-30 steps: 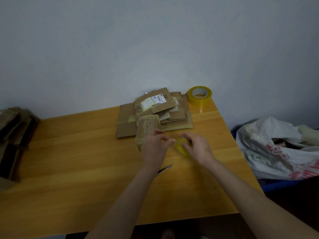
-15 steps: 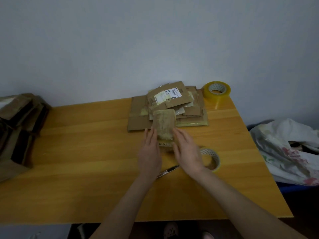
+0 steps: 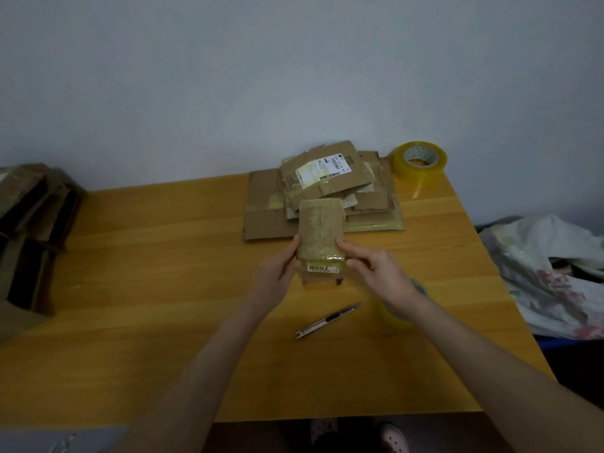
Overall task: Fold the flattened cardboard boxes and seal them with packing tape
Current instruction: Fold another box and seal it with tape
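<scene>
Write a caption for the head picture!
Left hand and right hand hold a small cardboard box at the table.

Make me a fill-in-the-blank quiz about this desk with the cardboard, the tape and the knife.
1. The left hand and right hand together hold one small cardboard ____.
2. The tape roll by the wall sits at the far ____ corner of the table.
3. The knife lies on the table, touched by ____ hand.
Answers: box, right, neither.
</scene>
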